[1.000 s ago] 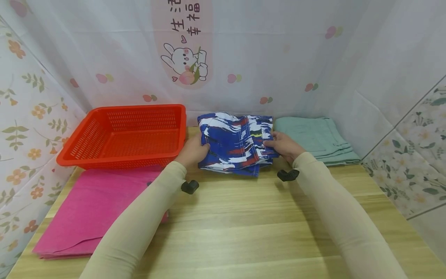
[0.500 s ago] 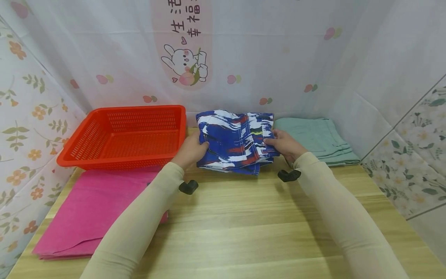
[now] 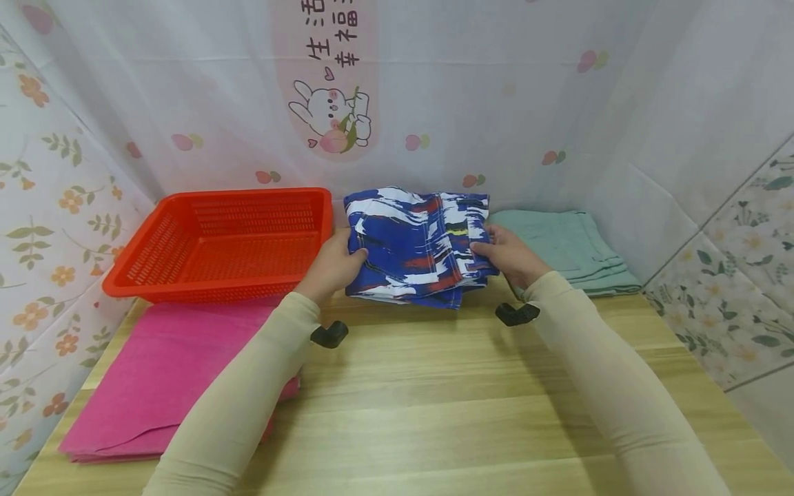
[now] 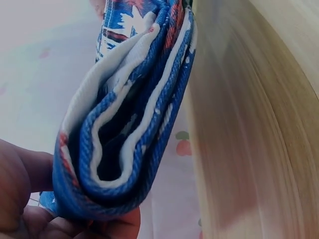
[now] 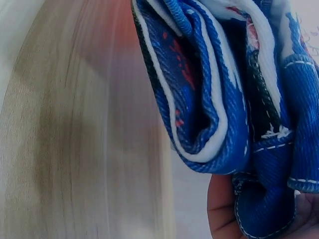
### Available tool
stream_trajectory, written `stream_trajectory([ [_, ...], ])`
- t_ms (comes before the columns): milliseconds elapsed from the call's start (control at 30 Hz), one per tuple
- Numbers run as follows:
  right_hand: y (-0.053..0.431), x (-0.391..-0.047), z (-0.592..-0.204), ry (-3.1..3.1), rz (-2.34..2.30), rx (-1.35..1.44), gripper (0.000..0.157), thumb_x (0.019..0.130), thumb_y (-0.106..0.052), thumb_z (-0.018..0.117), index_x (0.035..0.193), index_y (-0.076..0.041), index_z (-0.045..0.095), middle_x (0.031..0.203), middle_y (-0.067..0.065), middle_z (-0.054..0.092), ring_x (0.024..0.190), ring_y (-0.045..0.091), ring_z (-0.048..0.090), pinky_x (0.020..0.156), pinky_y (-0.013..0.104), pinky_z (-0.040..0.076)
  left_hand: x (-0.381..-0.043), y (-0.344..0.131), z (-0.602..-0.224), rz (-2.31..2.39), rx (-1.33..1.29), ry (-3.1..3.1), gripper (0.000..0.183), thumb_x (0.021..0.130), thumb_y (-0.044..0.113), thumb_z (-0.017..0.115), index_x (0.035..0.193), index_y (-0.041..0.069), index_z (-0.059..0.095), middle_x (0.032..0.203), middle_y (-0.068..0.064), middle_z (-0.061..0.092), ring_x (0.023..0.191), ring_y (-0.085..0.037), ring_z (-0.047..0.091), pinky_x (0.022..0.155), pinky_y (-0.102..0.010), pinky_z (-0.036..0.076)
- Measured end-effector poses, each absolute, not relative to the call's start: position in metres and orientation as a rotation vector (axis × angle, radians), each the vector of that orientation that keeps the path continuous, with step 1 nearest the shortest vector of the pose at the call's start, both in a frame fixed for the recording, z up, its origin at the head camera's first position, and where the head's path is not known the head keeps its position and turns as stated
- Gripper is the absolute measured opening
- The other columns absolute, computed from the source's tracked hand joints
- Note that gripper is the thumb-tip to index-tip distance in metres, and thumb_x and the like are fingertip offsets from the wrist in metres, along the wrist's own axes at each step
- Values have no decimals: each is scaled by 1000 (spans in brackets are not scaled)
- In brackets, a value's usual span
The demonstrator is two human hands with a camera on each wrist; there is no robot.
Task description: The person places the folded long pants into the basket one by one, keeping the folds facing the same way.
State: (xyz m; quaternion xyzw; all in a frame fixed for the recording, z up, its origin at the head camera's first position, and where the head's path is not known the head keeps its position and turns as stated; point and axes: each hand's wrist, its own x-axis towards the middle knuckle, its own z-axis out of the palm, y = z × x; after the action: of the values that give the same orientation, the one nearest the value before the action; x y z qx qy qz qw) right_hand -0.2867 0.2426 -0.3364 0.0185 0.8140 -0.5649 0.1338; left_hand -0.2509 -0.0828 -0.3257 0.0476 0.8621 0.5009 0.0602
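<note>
Left grip: the hand pinches the left edge of the folded patterned cloth, thumb in front.
Right grip: the other hand pinches the right edge.
Sleeves: two cream forearms reach up from lower left and lower right.
Cloth: upper centre of the frame, blue, white and red, between the red basket and green cloth.
Curtain writing: 生, 活, 幸, 福 above a rabbit print, top characters cut off.
Hidden: most fingers behind the cloth; the left sleeve covers part of the pink cloth.
Unclear: whether the patterned cloth touches the counter.
</note>
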Motion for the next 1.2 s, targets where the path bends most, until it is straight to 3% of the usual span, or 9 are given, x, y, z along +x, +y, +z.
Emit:
stream_trajectory([
  [533,235,-275,-330,2376,-1647,-5,61,106,-20,48,156,-5,16,132,20,55,107,26,65,86,35,56,-234,-96,-323,1512,139,2659,52,101,23,57,148,11,36,136,-13,54,120,-33,56,99,-54,46],
  [767,235,-271,-324,2386,-1661,-30,57,106,-20,47,154,-4,20,133,21,54,108,26,64,87,35,56,-231,-100,-320,1539,114,2638,43,102,24,56,140,9,41,128,-13,57,114,-32,58,99,-53,47],
  [1200,233,-267,-321,2389,-1708,-43,51,106,-19,47,150,-3,25,130,21,56,103,25,67,83,35,57,-230,-110,-320,1548,83,2636,47,102,27,56,142,9,40,132,-14,55,119,-33,55,101,-55,45],
])
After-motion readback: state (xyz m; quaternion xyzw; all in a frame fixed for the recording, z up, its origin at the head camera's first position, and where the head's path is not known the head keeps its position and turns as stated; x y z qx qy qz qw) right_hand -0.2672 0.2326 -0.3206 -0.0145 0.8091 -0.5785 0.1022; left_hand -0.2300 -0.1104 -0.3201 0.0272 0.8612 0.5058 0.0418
